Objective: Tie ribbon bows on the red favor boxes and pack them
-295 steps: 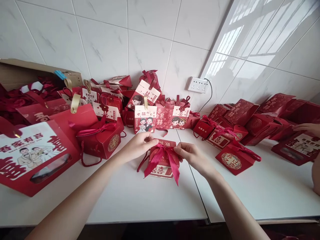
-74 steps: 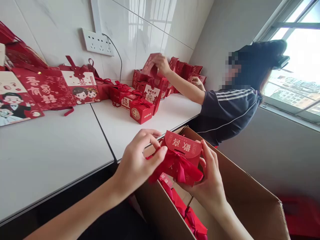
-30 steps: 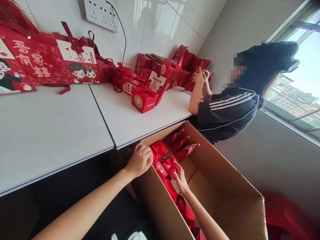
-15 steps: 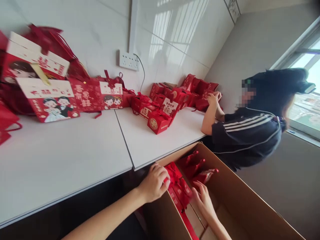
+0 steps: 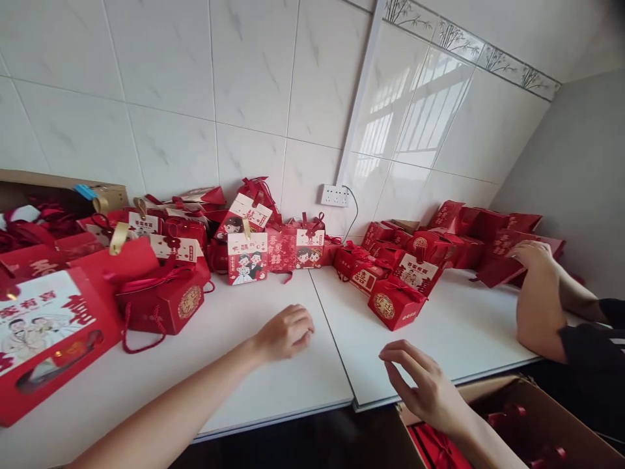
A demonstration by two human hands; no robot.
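My left hand [image 5: 288, 332] hovers over the white table [image 5: 273, 391], its fingers curled in and no object visible in them. Bare and open, my right hand [image 5: 422, 384] has bent fingers and a thumb held apart, above the front edge of the table and the near side of a cardboard box [image 5: 407, 423]. Red packets with ribbons lie inside that box. The closest thing beyond my right hand is a small red gift box [image 5: 398, 306] with a gold emblem and a bow. A similar red box with a rope handle [image 5: 166, 299] stands left of my left hand.
Several red and white gift boxes [image 5: 247, 260] line the tiled wall. A large red bag [image 5: 53, 332] with a printed couple stands at left. At right, a co-worker's hand [image 5: 532, 254] touches red packets [image 5: 502, 254]. A power strip [image 5: 334, 195] hangs on the wall.
My view has swung left. Both hands have come up from the cardboard box; the left is now over the table, the right above the table's front edge. The co-worker remains at the red packets.
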